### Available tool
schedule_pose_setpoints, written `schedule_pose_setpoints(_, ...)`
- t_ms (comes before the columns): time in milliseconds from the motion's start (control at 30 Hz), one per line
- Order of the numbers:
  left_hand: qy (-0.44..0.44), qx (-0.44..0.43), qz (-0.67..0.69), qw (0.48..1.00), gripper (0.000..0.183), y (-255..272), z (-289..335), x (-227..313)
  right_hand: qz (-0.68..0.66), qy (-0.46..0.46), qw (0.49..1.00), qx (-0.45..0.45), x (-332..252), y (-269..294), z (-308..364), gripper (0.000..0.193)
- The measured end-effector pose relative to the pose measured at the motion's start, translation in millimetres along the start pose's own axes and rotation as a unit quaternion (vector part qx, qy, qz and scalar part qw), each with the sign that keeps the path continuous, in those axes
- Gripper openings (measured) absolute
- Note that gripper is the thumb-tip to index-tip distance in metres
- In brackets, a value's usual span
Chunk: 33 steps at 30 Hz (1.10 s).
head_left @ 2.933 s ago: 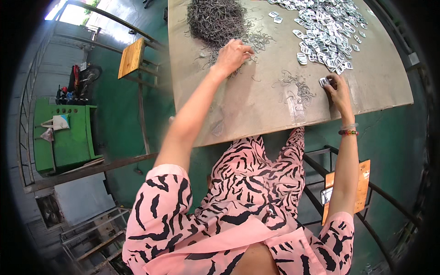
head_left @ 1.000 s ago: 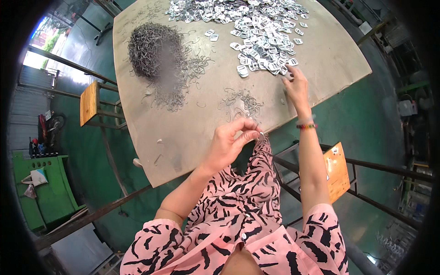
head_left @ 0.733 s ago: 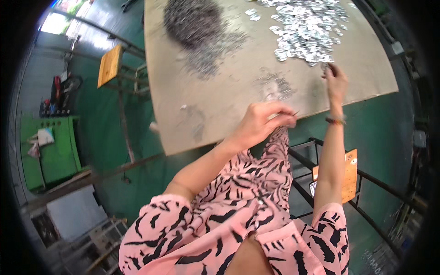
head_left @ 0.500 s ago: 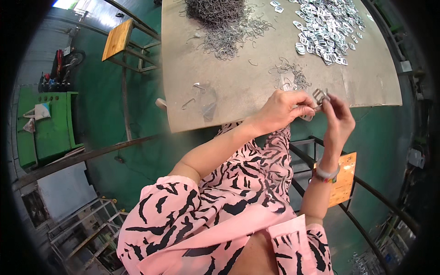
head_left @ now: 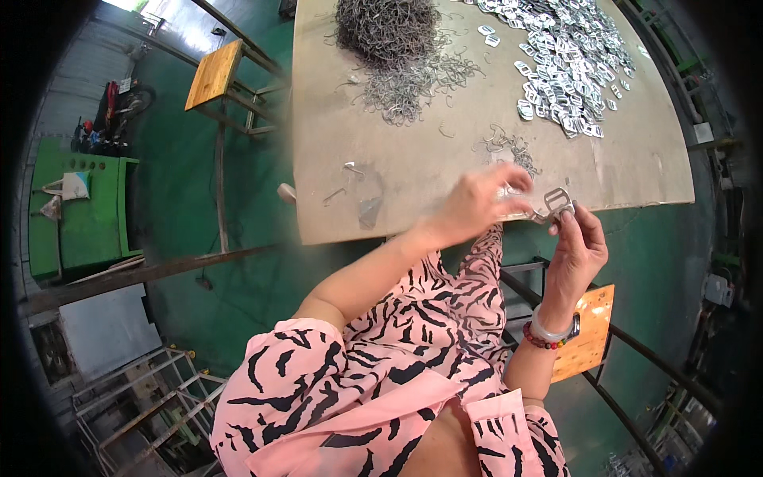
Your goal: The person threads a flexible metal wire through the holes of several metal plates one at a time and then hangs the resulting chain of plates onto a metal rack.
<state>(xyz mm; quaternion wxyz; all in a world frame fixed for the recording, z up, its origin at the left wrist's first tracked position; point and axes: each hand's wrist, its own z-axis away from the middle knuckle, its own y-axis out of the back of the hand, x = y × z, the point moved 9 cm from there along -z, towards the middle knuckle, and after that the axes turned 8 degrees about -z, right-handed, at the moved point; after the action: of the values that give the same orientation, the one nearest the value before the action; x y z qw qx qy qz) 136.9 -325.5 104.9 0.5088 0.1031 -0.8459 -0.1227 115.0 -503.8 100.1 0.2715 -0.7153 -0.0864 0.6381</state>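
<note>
My right hand [head_left: 578,242] holds a small silver metal buckle [head_left: 559,202] just off the near edge of the wooden tabletop [head_left: 381,191]. My left hand [head_left: 477,203] meets it from the left, fingers pinched on a thin wire piece pressed against the buckle. A dark heap of bent wire clips [head_left: 385,32] lies at the far left of the tabletop, a spread of flat silver buckles [head_left: 564,48] at the far right. A small cluster of wire clips [head_left: 509,147] lies just beyond my hands.
A wooden stool [head_left: 213,75] stands left of the table on the green floor. A green cabinet [head_left: 83,211] is at the far left. An orange stool seat [head_left: 584,338] sits under my right forearm. Metal frames lie at lower left.
My left hand came back from the wire heap to the near edge. My right hand left the buckle pile with a buckle. Both hands now meet at the table's front.
</note>
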Motion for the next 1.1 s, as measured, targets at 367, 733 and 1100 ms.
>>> schedule_pose_setpoints(367,0.086,-0.072,-0.560,0.821,0.015,76,-100,-191,0.000,-0.031,0.999,0.006,-3,25,-6,0.016)
schedule_pose_setpoints(733,0.016,0.052,-0.303,0.952,0.016,68,-89,-102,0.054,-0.049,0.997,-0.011,-8,16,9,0.014)
schedule_pose_setpoints(1100,0.056,-0.144,0.059,0.986,0.012,-38,1,25,0.086,-0.041,0.995,0.019,9,27,20,0.017)
